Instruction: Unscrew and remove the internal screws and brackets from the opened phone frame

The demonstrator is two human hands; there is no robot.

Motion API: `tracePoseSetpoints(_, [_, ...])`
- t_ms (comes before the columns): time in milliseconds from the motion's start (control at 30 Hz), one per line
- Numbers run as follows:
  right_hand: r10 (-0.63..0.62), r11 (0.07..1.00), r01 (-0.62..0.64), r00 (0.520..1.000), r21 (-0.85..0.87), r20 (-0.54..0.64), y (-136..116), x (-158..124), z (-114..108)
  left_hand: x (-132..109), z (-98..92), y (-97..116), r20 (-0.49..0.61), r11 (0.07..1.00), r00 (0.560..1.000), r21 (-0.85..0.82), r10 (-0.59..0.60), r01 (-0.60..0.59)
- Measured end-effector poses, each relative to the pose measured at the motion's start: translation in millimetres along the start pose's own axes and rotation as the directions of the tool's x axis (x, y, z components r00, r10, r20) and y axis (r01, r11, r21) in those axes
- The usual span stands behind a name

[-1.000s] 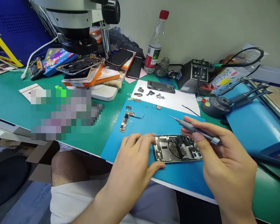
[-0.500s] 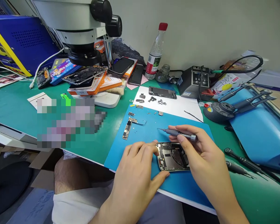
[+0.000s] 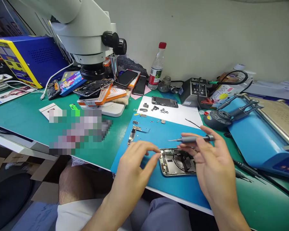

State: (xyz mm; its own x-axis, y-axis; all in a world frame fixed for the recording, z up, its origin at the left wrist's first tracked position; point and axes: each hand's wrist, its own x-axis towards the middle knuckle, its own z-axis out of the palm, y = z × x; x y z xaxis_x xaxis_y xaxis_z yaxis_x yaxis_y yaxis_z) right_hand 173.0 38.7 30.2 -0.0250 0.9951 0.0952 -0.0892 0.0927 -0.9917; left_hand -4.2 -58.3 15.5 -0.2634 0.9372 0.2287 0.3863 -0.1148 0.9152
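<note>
An opened phone housing (image 3: 175, 162) lies on the blue mat (image 3: 156, 134), its insides facing up. My left hand (image 3: 135, 165) rests at the housing's left end, with the fingertips curled onto its corner and the thumb along its near edge. Over the housing's right half, my right hand (image 3: 207, 163) holds a slim grey screwdriver (image 3: 192, 139). The screwdriver lies almost level, tip pointing left, above the mat. A bare logic board (image 3: 132, 135) lies on the mat to the far left of the housing.
Small screws and brackets lie on white paper (image 3: 183, 114) with a dark phone panel (image 3: 165, 102). A microscope (image 3: 86, 41), stacked phones, a bottle (image 3: 156, 65), a soldering station (image 3: 192, 91) and a blue machine (image 3: 257, 134) ring the green bench. More screwdrivers (image 3: 250, 168) lie at right.
The camera view has tilted up and back. My right hand has turned the screwdriver from slanting to nearly level, and my left fingers have curled in at the housing's corner.
</note>
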Motion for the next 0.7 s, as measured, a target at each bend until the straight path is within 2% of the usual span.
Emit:
tracePoseSetpoints(67, [0.113,0.983,-0.114,0.994,0.141,0.012,-3.4,-5.0,-0.9,8.5,3.1,1.8,0.014,0.975,0.993,-0.191,-0.113,0.114])
tracePoseSetpoints(133, [0.2,0.955,-0.202,0.979,0.216,0.031,-4.2,-11.4,0.2,16.0,9.3,3.0,0.118,0.882,0.968,-0.399,-0.222,0.251])
tracePoseSetpoints(233, [0.185,0.957,-0.182,0.983,0.226,0.009,-0.2,-20.6,3.2,22.3,19.0,3.8,0.231,0.742,0.932,-0.564,-0.28,0.363])
tracePoseSetpoints(300, [0.14,0.97,-0.135,0.99,0.203,-0.011,4.3,-25.1,4.2,22.9,22.5,3.9,0.232,0.713,0.928,-0.594,-0.292,0.373])
tracePoseSetpoints(400, [0.104,0.975,-0.099,0.994,0.199,-0.019,10.4,-29.1,3.1,20.9,23.2,3.5,0.202,0.717,0.934,-0.6,-0.294,0.355])
tracePoseSetpoints(700, [0.094,0.967,-0.088,0.995,0.239,-0.014,15.2,-32.2,2.7,14.1,23.1,1.0,0.131,0.744,0.954,-0.601,-0.269,0.293])
